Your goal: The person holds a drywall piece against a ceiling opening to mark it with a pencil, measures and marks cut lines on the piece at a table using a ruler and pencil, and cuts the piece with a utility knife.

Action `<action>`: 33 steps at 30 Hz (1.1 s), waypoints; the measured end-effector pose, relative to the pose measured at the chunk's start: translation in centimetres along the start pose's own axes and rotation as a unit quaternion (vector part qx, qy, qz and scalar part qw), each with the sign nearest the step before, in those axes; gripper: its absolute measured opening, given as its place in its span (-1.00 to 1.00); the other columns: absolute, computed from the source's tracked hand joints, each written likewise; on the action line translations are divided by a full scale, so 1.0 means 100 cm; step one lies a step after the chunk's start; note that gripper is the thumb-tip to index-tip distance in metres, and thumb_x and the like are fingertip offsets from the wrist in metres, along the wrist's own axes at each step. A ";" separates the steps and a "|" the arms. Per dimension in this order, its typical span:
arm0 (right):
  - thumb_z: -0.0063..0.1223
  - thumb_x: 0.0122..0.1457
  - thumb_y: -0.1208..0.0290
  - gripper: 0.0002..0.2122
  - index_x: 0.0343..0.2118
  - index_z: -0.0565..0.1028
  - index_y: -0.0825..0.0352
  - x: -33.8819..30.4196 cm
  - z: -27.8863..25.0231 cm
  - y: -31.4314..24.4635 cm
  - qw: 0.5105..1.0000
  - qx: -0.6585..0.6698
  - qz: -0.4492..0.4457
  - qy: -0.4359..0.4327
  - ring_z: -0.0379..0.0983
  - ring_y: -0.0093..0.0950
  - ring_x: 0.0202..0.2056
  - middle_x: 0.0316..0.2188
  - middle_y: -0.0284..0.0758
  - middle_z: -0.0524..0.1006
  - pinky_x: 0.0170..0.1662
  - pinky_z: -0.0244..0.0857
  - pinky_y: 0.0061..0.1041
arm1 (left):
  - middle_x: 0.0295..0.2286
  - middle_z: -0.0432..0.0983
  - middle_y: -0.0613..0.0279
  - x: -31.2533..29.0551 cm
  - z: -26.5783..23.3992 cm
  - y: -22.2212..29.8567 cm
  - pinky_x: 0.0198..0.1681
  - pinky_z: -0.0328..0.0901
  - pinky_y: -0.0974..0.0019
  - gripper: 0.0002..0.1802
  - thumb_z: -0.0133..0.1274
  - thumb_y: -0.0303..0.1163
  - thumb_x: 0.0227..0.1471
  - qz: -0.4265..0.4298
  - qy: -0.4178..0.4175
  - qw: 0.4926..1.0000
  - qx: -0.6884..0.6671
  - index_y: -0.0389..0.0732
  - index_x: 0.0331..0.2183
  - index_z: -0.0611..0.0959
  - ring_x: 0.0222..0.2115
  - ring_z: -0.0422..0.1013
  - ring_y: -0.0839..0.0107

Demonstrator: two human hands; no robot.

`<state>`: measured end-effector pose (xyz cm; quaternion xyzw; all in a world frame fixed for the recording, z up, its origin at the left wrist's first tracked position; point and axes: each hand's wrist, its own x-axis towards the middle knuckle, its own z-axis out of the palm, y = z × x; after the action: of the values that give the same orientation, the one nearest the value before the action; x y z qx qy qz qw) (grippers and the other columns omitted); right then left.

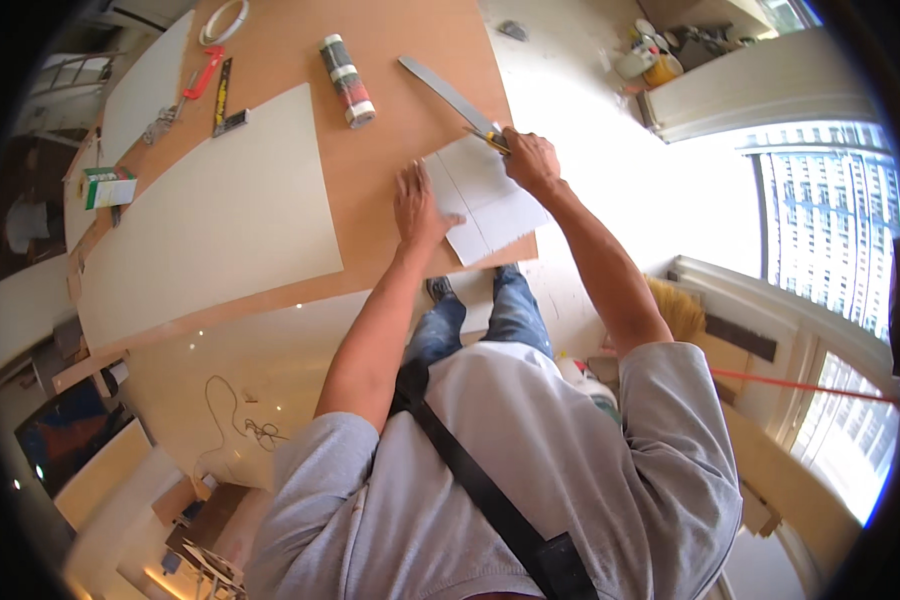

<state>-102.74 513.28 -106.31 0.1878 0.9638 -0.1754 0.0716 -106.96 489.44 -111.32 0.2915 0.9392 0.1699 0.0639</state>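
Observation:
My right hand (532, 160) is closed around the yellow-and-black handle of a handsaw (442, 90). The saw's long grey blade points away to the far left over the brown board; its teeth are too small to make out. Below the handle lies a white panel (482, 200) with a thin dark line along it and a rough near edge. My left hand (420, 208) rests by the panel's left side, fingers spread on the brown tabletop (380, 170), the thumb reaching over the panel. Part of the panel's far edge is hidden by my right hand.
A large white sheet (240, 200) covers the table's left part. Farther back are a wrapped roll (348, 82), a red-handled tool (204, 74), a tape measure (230, 122) and a white coil (224, 22). A green-and-white box (108, 188) sits at the left edge. Bright windows (820, 220) are on the right.

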 end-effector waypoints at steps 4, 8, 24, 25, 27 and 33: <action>0.03 0.17 0.55 -0.83 -0.17 0.51 0.27 0.083 0.012 -0.024 0.998 -0.001 -0.056 0.033 0.63 -0.14 -0.19 -0.29 -0.17 0.66 -0.15 0.50 -0.19 | 0.36 0.08 -0.04 0.010 -0.017 0.012 0.30 0.25 -0.01 0.58 0.65 -0.05 -0.56 -0.069 -0.120 0.990 0.003 -0.26 0.39 0.06 0.38 -0.01 -0.05; 0.01 0.22 0.52 -0.83 -0.13 0.51 0.28 0.148 0.015 -0.037 0.994 -0.011 -0.097 0.053 0.64 -0.20 -0.14 -0.26 -0.19 0.67 -0.14 0.52 -0.23 | 0.32 0.14 -0.02 0.016 -0.030 0.035 0.25 0.31 0.03 0.58 0.66 -0.08 -0.59 -0.128 -0.102 0.983 0.085 -0.16 0.40 0.08 0.32 0.11 -0.04; 0.28 0.16 -0.02 -0.48 -0.08 0.52 0.40 -0.116 0.102 0.150 0.850 0.423 0.303 0.080 0.61 -0.21 -0.22 -0.30 -0.11 0.63 -0.11 0.45 -0.16 | -0.02 0.47 -0.10 -0.010 -0.025 0.022 0.13 0.38 0.04 -0.10 0.55 0.00 -0.34 -0.182 -0.147 0.969 0.076 -0.33 -0.03 0.56 0.07 0.39 -0.01; 0.31 0.20 0.03 -0.46 0.07 0.45 0.34 -0.144 0.114 0.138 0.741 0.564 0.364 -0.002 0.56 -0.39 -0.33 -0.33 -0.28 0.56 -0.34 0.46 -0.22 | -0.02 0.47 -0.10 -0.017 -0.019 0.023 0.13 0.38 0.04 -0.10 0.55 0.00 -0.34 -0.185 -0.148 0.969 0.076 -0.33 -0.03 0.56 0.07 0.39 -0.01; 0.33 0.19 0.02 -0.40 0.07 0.41 0.43 -0.179 0.151 0.128 0.650 0.667 0.359 -0.062 0.58 -0.30 -0.30 -0.17 -0.17 0.58 -0.31 0.49 -0.19 | -0.04 0.49 -0.13 -0.021 0.002 0.034 0.04 0.43 0.02 -0.20 0.47 0.03 -0.20 -0.172 -0.134 0.976 0.020 -0.37 -0.08 0.57 -0.01 0.48 -0.06; 0.36 0.06 0.06 -0.53 -0.28 0.59 0.49 -0.121 0.084 0.131 0.793 0.516 0.323 0.036 0.50 -0.46 -0.43 -0.44 -0.25 0.60 -0.33 0.42 -0.32 | 0.00 0.49 -0.10 -0.014 0.010 0.065 -0.06 0.46 0.00 -0.31 0.44 0.01 -0.14 -0.249 -0.190 0.948 -0.065 -0.26 -0.10 0.58 -0.03 0.48 -0.12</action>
<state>-85.94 517.51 -115.74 0.5033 0.6155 -0.6062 -0.0176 -102.16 493.94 -109.96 0.0710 0.9392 0.1503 0.3004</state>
